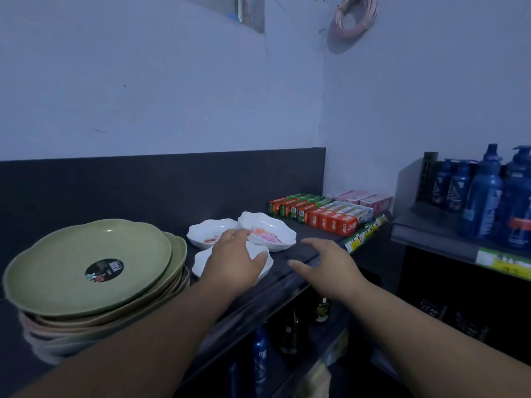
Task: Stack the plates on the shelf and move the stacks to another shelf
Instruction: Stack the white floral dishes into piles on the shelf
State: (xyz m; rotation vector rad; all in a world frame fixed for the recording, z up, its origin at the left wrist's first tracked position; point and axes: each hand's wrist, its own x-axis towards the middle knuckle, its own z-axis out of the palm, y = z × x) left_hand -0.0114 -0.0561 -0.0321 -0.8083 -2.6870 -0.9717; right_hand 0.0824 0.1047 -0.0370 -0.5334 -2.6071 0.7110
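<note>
Done so far: a tall stack of sage-green wavy-rimmed plates [89, 268] stands at the left end of the dark shelf [313, 229], with pinkish plates lower in the pile.
Still loose: three small white scalloped dishes lie close together just right of the stack, one at back left [211, 232], one at back right [268, 229] and one nearest [201, 264].
Left to do: by my reading, the white dishes need stacking, and no stack has been moved to another shelf yet.
Left hand [235, 259]: palm down over the nearest white dish, fingers relaxed, gripping nothing; contact is unclear.
Right hand [324, 262]: fingers spread wide, empty, over the shelf's front edge.
Surface: red and green toothpaste boxes [316, 214] line the shelf's right end, with price labels [365, 234] on its edge.
Room: dim shop corner with pale walls and a coiled cable [355, 21] hung high. Blue bottles [488, 196] fill a neighbouring shelf on the right.
</note>
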